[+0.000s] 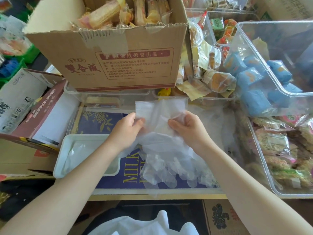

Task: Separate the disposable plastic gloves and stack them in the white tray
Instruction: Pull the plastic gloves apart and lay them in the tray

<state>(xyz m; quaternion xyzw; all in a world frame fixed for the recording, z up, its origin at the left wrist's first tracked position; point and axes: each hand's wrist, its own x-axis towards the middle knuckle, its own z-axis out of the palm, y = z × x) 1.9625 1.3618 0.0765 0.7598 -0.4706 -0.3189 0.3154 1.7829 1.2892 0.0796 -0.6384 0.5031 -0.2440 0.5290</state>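
Now, step: peeling gloves (162,150) apart.
Hands: left (126,131) and right (188,128) each pinching the cuff end.
Next: free one glove, lay flat in white tray (67,141).

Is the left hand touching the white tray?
Apart. The head view shows the left hand raised, pinching the bunch of plastic gloves with the right hand; the white tray lies below-left.

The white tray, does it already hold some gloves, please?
Yes, crumpled clear plastic gloves lie inside the white tray, left of both hands.
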